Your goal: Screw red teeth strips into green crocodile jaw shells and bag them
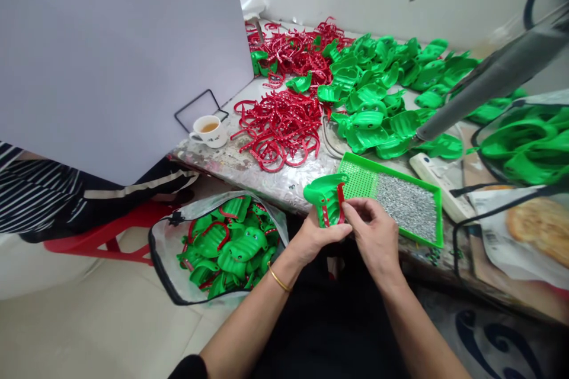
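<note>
My left hand (pixel 316 238) grips a green plastic crocodile-head headband (pixel 325 196) from below, its red band (pixel 341 204) facing my right hand (pixel 371 231). The fingertips of my right hand pinch that red band. Just beyond both hands lies a green tray (pixel 441 219) holding a perforated plate (pixel 358 180) and a heap of small silver studs (pixel 406 204). A pile of red studded bands (pixel 280 130) and many green crocodile pieces (pixel 368 95) cover the bench behind it.
A clear zip bag (pixel 173 260) of assembled headbands sits on the floor to my left, and another bag (pixel 524 142) stands right. A teacup (pixel 208 130), power strip (pixel 438 186) and flatbread on paper (pixel 540 228) are nearby. A seated person (pixel 40 189) is far left.
</note>
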Tool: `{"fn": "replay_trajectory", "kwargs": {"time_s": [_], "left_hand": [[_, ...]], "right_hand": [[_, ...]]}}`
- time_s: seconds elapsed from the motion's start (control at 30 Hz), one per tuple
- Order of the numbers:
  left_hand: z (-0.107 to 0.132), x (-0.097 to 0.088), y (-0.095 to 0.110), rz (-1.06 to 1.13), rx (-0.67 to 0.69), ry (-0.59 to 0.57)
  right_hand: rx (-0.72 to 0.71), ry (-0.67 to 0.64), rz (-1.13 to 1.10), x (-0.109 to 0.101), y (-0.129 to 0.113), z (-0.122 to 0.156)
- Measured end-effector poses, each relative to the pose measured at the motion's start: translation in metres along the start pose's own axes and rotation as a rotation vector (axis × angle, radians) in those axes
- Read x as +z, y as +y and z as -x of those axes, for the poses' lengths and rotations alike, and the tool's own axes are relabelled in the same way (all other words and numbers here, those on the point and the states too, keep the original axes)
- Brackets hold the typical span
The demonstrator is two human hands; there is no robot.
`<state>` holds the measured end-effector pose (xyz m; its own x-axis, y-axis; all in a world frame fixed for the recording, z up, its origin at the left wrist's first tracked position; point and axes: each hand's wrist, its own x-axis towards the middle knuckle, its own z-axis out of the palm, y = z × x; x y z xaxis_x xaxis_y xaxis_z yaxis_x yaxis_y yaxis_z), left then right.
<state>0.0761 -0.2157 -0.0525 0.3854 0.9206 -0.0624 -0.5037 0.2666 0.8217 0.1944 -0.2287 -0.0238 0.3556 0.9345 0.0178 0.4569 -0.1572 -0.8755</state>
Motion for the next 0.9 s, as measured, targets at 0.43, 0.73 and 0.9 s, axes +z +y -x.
{"fn": "replay_trajectory", "kwargs": {"time_s": [0.43,0.73,0.9], "left_hand": [[-0.002,0.001,0.004,0.232,-0.076,-0.046],[0.001,0.002,0.004,0.728,-0.276,-0.124],[0.007,-0.006,-0.003,0.802,-0.299,-0.043]], "right_hand": [[0.015,-0.035,-0.073,-0.002,0.003,-0.003],[0.021,0.040,-0.223,-0.007,0.006,0.003],[-0.039,-0.138,-0.184,-0.018,0.007,0.002]]}}
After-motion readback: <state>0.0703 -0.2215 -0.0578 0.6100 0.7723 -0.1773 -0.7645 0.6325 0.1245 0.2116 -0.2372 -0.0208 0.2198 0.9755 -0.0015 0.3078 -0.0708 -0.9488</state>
